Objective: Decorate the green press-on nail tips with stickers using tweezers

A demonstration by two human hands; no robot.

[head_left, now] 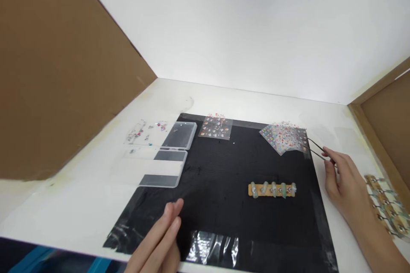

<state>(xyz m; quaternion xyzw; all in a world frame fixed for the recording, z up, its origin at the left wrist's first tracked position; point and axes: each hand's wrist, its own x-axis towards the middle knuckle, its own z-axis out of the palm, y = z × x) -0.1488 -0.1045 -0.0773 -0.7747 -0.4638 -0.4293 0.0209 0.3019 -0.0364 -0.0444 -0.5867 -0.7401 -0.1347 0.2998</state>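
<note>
My right hand [346, 183] is shut on a pair of slim metal tweezers [315, 148], off the right edge of the black mat [218, 179]. Their tips reach the stack of nail sticker sheets [282, 138] at the mat's far right corner. My left hand [156, 234] rests at the mat's near edge, fingers pointing forward, touching nothing but the mat or table. A wooden strip [272, 190] on the mat holds a row of several clipped nail tips. A single sticker sheet [215, 128] lies at the far edge of the mat.
Two clear plastic boxes [179, 135] [163, 168] stand at the mat's left edge, beside a clear sheet with small gems [144, 133]. A second clipped strip [387, 207] lies right of my right hand. Cardboard walls [64, 64] and a wooden frame [384, 128] flank the white table.
</note>
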